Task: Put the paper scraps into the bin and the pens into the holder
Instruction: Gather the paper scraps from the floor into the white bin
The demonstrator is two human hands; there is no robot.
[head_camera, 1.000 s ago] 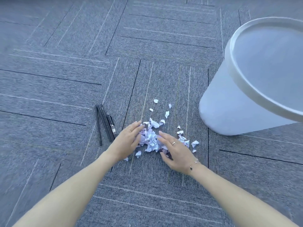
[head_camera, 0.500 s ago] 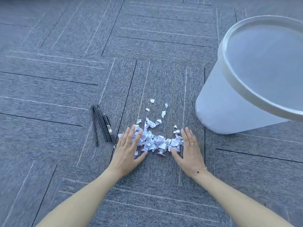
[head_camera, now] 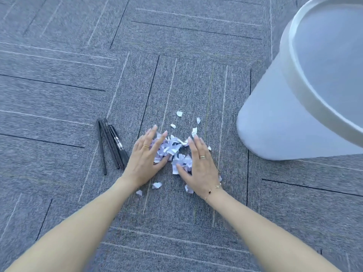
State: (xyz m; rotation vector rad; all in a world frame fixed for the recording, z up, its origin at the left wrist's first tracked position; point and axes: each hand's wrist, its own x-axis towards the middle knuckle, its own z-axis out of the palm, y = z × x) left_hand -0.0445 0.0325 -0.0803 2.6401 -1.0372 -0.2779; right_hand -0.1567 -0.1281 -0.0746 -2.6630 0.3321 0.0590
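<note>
Grey carpet-tile floor [head_camera: 176, 79]. Paper scraps [head_camera: 172, 150] heaped at frame centre between your left hand [head_camera: 145, 158] and right hand [head_camera: 200, 163], both grips spread flat, clamping nothing. Scraps look featherlight, limp; cup them from both sides. Pens [head_camera: 110, 144] lie left. Bin [head_camera: 275, 122] at right, contents unseen.

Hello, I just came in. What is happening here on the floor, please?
A person is gathering paper scraps on the carpet. The left hand and the right hand lie flat on either side of the pile, cupping it between them. A few scraps lie loose around it. Nothing is lifted yet. The bin stands to the right. The pens lie untouched beside the left hand. No holder is in view.
</note>
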